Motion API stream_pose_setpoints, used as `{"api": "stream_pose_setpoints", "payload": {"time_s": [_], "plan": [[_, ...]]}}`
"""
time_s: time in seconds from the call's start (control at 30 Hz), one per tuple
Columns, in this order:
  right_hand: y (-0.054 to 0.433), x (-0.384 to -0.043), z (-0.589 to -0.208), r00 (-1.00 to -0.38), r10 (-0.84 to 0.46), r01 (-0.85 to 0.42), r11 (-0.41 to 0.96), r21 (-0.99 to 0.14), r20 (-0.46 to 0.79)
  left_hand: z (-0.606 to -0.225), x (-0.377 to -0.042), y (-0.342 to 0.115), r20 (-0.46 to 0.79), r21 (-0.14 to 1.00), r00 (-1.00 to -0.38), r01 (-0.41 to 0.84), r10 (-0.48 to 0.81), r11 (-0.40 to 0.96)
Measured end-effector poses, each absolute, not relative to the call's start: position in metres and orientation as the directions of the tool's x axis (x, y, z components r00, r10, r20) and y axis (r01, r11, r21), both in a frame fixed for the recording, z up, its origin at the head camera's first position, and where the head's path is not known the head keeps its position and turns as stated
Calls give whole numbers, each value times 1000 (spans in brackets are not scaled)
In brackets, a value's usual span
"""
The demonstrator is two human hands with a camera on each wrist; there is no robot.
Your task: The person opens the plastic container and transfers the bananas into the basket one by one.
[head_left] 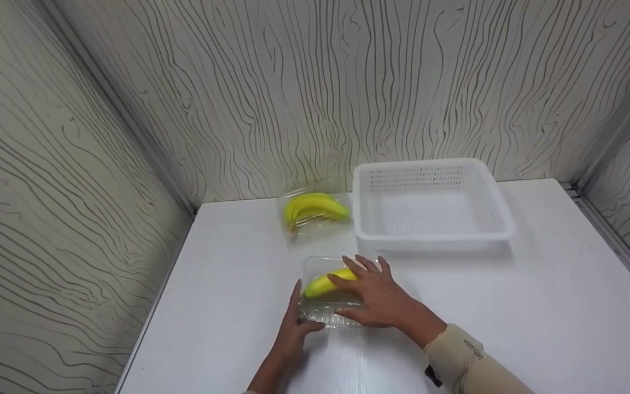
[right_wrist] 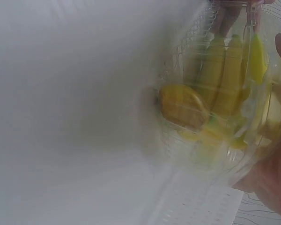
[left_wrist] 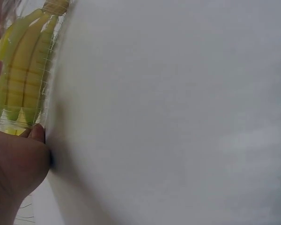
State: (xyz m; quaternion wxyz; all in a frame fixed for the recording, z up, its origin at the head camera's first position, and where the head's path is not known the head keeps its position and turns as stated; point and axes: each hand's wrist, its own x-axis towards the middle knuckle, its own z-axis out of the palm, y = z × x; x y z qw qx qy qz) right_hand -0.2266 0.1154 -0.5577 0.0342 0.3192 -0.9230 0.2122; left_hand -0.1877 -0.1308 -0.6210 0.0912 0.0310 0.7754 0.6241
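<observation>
A clear plastic clamshell box (head_left: 323, 314) with a bunch of yellow bananas (head_left: 323, 285) in it lies on the white table in the head view. My left hand (head_left: 290, 331) is against its near left corner, index finger straight along the left side and thumb at the front edge. Spread over the top right of the box is my right hand (head_left: 378, 295), its fingers over the bananas and its thumb near the front. Several banana fingers (left_wrist: 25, 65) show through the ridged plastic in the left wrist view. The brown stem end (right_wrist: 182, 108) faces the right wrist camera.
A second clear box with bananas (head_left: 315, 203) lies at the back of the table (head_left: 227, 284), by the wall. To its right stands a white perforated plastic basket (head_left: 435, 237). Wood-patterned panels (head_left: 304, 98) enclose the back and both sides.
</observation>
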Motion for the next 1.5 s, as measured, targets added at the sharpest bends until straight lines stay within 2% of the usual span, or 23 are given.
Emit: {"api": "stream_pose_setpoints", "payload": {"time_s": [0.67, 0.9, 1.2, 1.5], "plan": [[113, -225, -552, -811, -567, -572, 714, -405, 146, -619, -186, -131, -87, 972, -984, -50, 152, 230], [106, -221, -553, -826, -539, -559, 748, -357, 166, -616, -187, -133, -140, 970, -977, -102, 163, 219], [98, -218, -550, -853, -502, -518, 791, -326, 139, -618, -187, -132, -150, 971, -974, -112, 172, 214], [99, -219, -549, -866, -483, -494, 791, -360, 126, -618, -188, -132, -123, 975, -977, -87, 174, 203]]}}
